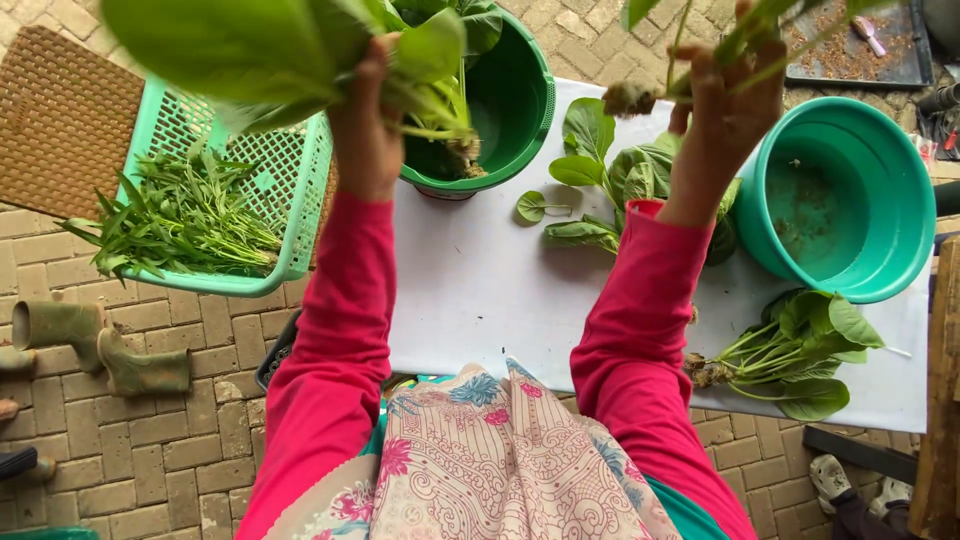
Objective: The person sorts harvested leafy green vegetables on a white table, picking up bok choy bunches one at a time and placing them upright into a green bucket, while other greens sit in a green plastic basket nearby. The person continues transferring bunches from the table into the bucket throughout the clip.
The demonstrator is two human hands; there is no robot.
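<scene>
Pink sleeves reach out from the bottom of the view over a white table (pixel 480 290). The left hand (pixel 366 120) is raised and clenched around a bunch of leafy greens (pixel 250 45), its broad leaves spreading up and to the left, its stems and roots hanging beside the dark green bucket (pixel 520 95). The right hand (pixel 728 100) is also raised and grips thin green stems (pixel 745 40); a clump of roots (pixel 628 98) shows just left of that hand, though the leaves run out of the top of the view, so how big this bunch is cannot be told.

On the table between the two arms lies a loose pile of leaves (pixel 600 180), partly hidden by the right forearm. Another bunch with roots (pixel 790 355) lies near the table's right edge, beside the right elbow. A teal basin (pixel 850 200) stands at the right, with some dirt at its bottom. At the left, a light green plastic basket (pixel 290 190) holds narrow-leaved greens (pixel 180 215) that spill over its rim. Beside it on the brick paving lie a brown mat (pixel 60 120) and a pair of olive rubber boots (pixel 100 345).
</scene>
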